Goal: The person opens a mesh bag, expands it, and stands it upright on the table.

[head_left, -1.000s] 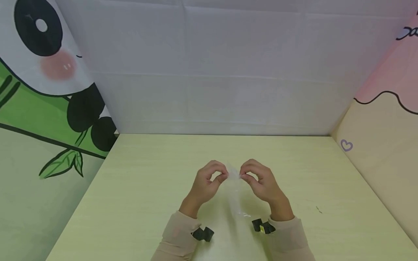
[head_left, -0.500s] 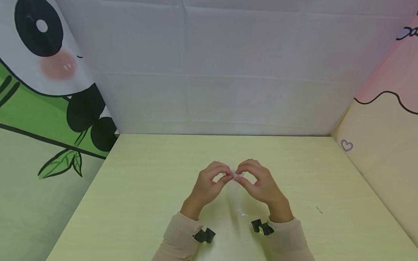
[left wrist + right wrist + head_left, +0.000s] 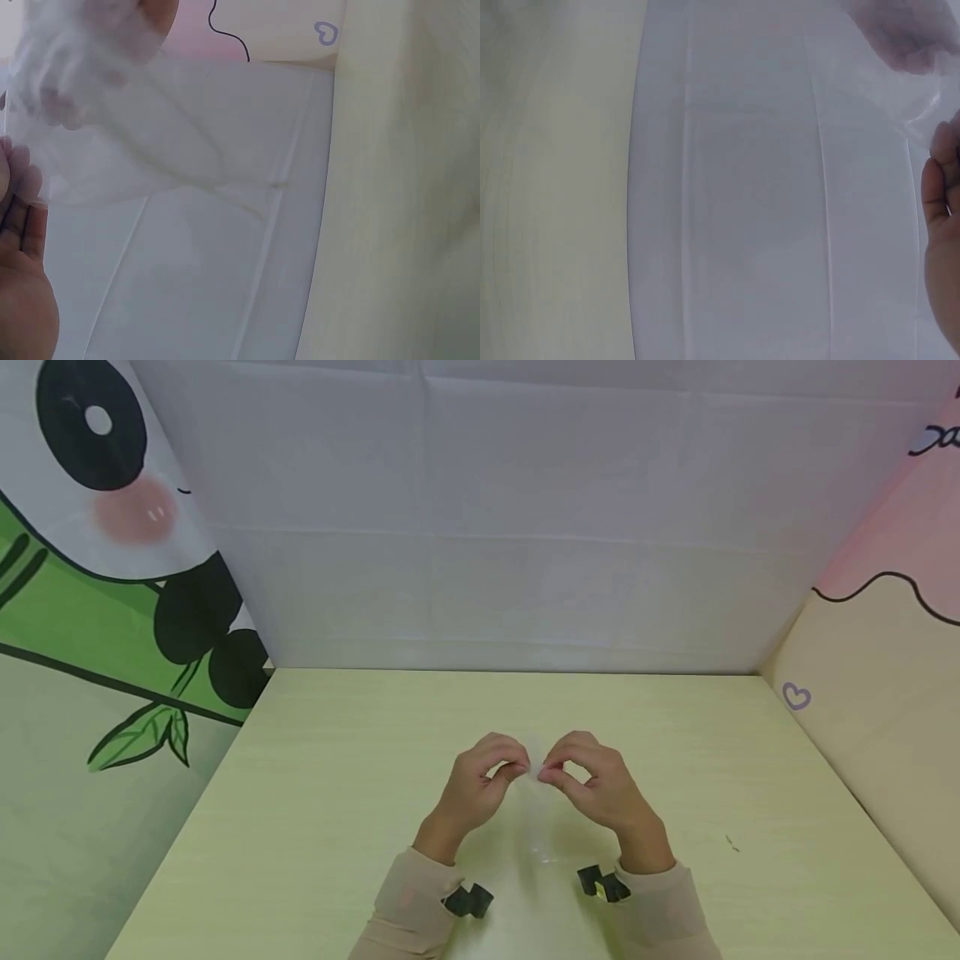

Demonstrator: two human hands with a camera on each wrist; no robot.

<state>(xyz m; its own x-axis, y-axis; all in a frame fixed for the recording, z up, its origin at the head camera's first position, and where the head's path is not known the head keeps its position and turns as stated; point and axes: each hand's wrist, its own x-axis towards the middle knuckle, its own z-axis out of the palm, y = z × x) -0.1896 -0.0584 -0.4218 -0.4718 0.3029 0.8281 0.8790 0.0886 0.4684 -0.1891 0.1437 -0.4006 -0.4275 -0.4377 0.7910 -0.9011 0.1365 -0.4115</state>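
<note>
A thin clear plastic bag (image 3: 542,810) hangs over the pale green table (image 3: 337,793), nearly invisible in the head view. My left hand (image 3: 487,777) pinches its top edge from the left. My right hand (image 3: 581,777) pinches the same edge from the right, with the fingertips of both hands almost touching. In the left wrist view the clear plastic bag (image 3: 112,127) spreads across the frame as a hazy film beside my palm (image 3: 22,300). The right wrist view shows the bag's film (image 3: 900,60) at the top right above my fingers (image 3: 941,225).
A white cloth wall (image 3: 510,527) closes the back of the table. A panda print panel (image 3: 97,568) stands at the left and a pink and cream panel (image 3: 885,635) at the right. Black wrist straps (image 3: 467,900) sit on both beige sleeves.
Both hands have come closer together at the bag's top edge, closing the gap between the fingertips. The hanging film has narrowed and shifted slightly.
</note>
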